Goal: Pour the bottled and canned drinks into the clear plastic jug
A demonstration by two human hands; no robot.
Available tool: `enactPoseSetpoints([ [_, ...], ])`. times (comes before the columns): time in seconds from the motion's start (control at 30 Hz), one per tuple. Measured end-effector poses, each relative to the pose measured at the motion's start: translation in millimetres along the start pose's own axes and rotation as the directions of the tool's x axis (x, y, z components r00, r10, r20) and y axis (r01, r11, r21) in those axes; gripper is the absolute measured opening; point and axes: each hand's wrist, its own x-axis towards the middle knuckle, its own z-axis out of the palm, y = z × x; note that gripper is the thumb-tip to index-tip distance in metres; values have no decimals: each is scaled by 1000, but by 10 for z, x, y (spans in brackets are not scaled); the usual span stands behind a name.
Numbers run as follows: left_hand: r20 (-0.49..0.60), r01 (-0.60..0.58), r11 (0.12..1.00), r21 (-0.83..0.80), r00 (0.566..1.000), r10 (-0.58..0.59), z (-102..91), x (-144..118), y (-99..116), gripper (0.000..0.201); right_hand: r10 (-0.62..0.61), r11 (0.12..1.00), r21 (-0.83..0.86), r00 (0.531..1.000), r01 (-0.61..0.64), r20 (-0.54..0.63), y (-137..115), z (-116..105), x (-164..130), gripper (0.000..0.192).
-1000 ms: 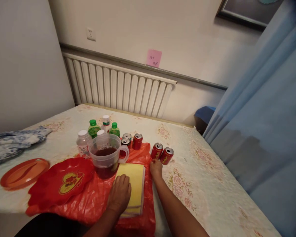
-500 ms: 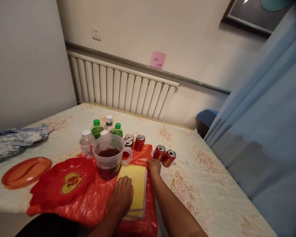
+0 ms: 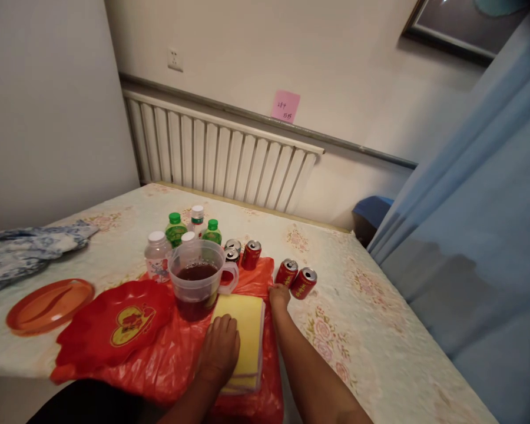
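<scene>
My left hand [image 3: 222, 347] lies with its fingers stretched over a yellow stack of folded cloths or sheets [image 3: 248, 330]. Under the stack is a red plastic sheet [image 3: 145, 377], spread over the table edge. My right hand [image 3: 280, 298] is closed at the sheet's right edge, fingertips pinching the red plastic beside the stack. Just beyond that hand stand two red drink cans [image 3: 287, 274], close together. Left of the stack, a clear plastic jug [image 3: 194, 303] with a handle holds dark brown liquid. A red scalloped plate [image 3: 92, 330] with a yellow heart print sits farther left.
Behind the jug are green-capped bottles [image 3: 175, 232], a white-capped clear bottle [image 3: 158, 259] and more cans [image 3: 251, 255]. An orange lid [image 3: 48, 307] and a blue-and-white cloth [image 3: 30, 250] lie left on the flowered tablecloth [image 3: 335, 253]. A blue curtain [image 3: 468, 235] hangs right.
The view has shifted very slightly. Both hands keep their places on the yellow stack and at the red sheet's edge.
</scene>
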Motion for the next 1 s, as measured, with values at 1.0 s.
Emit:
enactPoseSetpoints([
  [1.0,2,-12,1000,6,1000,12,-17,20,15,18,-534,797,-61,749,601,393,-20,-224,-442,56],
])
